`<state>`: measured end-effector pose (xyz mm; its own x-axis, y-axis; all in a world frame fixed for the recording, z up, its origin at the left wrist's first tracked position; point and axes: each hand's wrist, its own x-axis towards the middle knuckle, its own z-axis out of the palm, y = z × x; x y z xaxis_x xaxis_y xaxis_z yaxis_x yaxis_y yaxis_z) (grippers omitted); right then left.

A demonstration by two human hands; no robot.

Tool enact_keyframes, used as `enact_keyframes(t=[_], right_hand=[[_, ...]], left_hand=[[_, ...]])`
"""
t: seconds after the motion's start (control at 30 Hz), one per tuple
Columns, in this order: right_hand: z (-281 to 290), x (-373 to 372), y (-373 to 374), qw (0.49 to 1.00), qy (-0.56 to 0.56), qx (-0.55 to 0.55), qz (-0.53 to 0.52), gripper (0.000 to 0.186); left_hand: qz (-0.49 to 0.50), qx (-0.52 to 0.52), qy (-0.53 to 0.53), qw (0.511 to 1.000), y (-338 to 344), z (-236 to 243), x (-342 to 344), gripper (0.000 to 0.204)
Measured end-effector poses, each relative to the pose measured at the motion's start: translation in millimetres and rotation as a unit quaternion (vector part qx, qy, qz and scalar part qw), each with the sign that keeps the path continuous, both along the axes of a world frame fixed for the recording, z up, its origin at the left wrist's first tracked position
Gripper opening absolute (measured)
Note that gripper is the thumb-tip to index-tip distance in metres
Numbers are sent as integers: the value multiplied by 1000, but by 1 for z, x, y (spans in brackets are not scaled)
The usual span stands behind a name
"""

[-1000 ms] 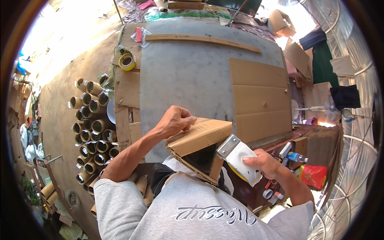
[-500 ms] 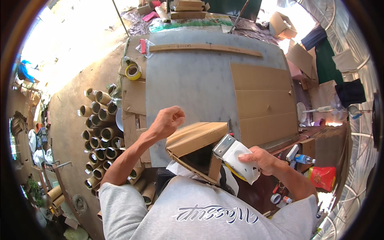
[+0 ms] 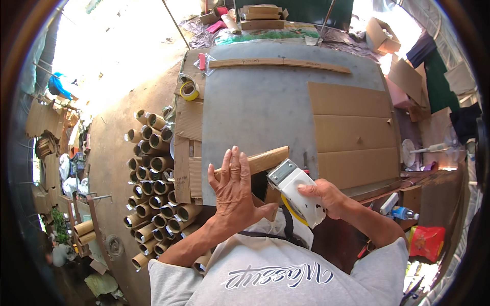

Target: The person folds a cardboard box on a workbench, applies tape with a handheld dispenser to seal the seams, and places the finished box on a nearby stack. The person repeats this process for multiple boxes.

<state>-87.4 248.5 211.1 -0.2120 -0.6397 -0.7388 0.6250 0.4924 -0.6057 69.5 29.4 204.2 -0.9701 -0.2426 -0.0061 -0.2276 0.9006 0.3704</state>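
Note:
My left hand (image 3: 232, 194) lies with its fingers stretched out against the left part of a small cardboard box (image 3: 270, 157), thumb spread toward the right. Much of the box is hidden behind that hand. A white tape dispenser (image 3: 298, 191) with a toothed metal front is gripped in my right hand (image 3: 326, 199). Its metal end is close to the right end of the box; I cannot tell whether they touch. Yellow shows along the dispenser's lower edge.
The grey tabletop (image 3: 255, 107) carries a flat cardboard sheet (image 3: 352, 120), a long wooden strip (image 3: 280, 62) and a yellow tape roll (image 3: 189, 91). Cardboard tubes (image 3: 158, 163) are stacked to the left. At right are a water bottle (image 3: 403, 213) and a red bag (image 3: 427, 242).
My left hand has gone from loosely curled above the table to flat on the box. The box has tilted, hiding its open side. The dispenser stays in my right hand near the box.

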Motion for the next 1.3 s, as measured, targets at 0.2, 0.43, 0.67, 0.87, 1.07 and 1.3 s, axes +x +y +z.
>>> enact_keyframes(t=[0.2,0.43,0.67,0.87,1.07,1.3], right_hand=[[-12,-5,-1,998,10,-44,37,64],[27,6,18,995,52,-67,42,59],[2,31,67,997,42,-60,11,57],[-31,42,89,998,24,-57,3,56],[-83,35,88,996,31,-67,43,59],[-154,34,53,987,12,-136,85,63]], left_hand=[[-14,-41,29,999,26,-4,-14,122],[11,-50,42,998,31,-6,-12,117],[7,-59,64,996,32,-10,-14,114],[-7,-82,52,995,32,-10,-12,112],[-12,-96,45,994,32,-7,-14,110],[-21,-106,12,994,32,0,-20,112]])
